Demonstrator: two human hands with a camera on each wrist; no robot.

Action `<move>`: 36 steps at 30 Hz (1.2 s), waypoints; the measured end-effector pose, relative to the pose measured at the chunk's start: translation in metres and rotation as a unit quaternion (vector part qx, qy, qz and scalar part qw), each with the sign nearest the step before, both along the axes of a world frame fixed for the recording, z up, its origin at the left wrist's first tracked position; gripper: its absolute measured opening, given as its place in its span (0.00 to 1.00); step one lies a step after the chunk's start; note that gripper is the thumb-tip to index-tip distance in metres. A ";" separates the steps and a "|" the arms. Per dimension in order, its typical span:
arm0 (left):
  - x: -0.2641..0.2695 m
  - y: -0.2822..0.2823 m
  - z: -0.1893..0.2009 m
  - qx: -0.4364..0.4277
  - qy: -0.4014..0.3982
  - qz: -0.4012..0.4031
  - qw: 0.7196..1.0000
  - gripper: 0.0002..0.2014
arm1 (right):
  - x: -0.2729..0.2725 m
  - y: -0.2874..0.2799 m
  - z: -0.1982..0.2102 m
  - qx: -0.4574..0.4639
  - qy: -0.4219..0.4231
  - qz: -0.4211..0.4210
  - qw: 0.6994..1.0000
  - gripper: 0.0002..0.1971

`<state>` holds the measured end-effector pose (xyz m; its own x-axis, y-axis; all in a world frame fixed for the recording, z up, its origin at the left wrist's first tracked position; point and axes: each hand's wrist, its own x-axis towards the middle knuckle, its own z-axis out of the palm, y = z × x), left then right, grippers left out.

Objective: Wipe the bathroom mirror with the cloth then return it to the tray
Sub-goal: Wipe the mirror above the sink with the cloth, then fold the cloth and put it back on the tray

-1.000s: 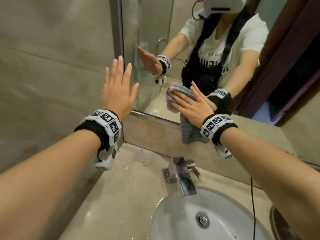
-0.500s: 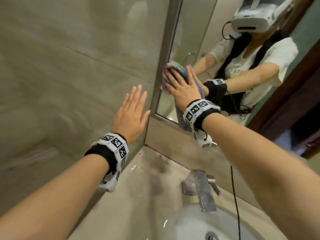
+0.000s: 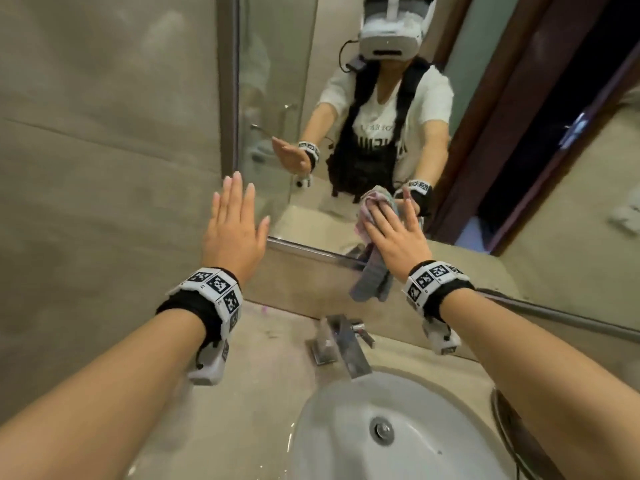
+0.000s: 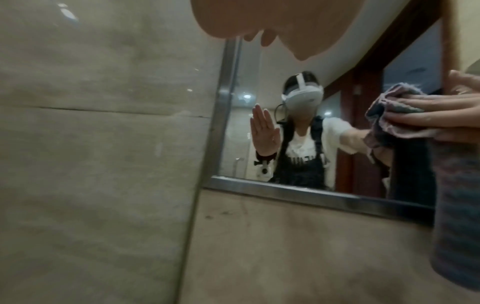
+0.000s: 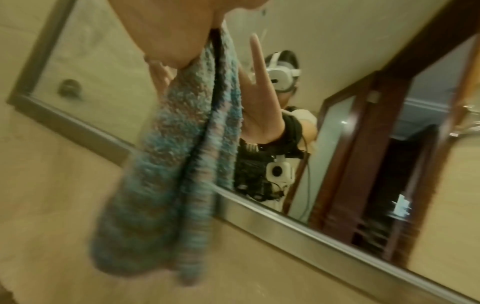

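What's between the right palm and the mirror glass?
The cloth: the right hand presses it flat against the mirror, loose end hanging below the frame. Shows in the head view.

Fluffy cloth (image 3: 372, 278) (knitted-looking); glossy mirror (image 3: 298, 98); metal faucet (image 3: 346, 344).

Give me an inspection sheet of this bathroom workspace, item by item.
Surface: beige counter with sink and faucet.
Job's things: cloth pressed on mirror near its bottom edge, its tail hanging below the frame; tray not identifiable.
Clutter: pink specks on the counter by the wall.
Grippers: right hand flat on cloth; left hand flat, fingers straight, holding nothing.
Cables: thin black cable by the right forearm.
Surroundings: tiled walls; doorway reflected.
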<state>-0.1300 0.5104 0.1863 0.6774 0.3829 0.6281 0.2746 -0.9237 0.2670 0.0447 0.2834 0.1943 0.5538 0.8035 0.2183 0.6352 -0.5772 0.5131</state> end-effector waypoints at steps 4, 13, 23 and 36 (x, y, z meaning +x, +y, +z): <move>0.029 -0.070 0.025 -0.003 -0.006 -0.083 0.997 0.28 | -0.004 -0.078 0.020 0.119 0.015 -0.081 0.989 0.27; 0.067 -0.269 0.063 0.014 0.044 -0.316 0.948 0.29 | -0.050 -0.238 0.065 0.525 0.298 -0.118 0.789 0.12; 0.059 -0.439 0.028 -0.174 0.151 -0.452 0.862 0.22 | -0.102 -0.375 0.039 0.677 0.425 -0.131 0.587 0.13; 0.044 -0.565 -0.029 -0.347 0.179 -0.486 0.782 0.18 | -0.151 -0.498 -0.022 0.703 0.421 -0.185 0.543 0.14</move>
<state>-0.0862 -0.0541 0.1571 0.9453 -0.2576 0.2000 -0.2943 -0.4092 0.8637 -0.1060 -0.2145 0.1724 0.9995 -0.0287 0.0154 0.0097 -0.1900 -0.9817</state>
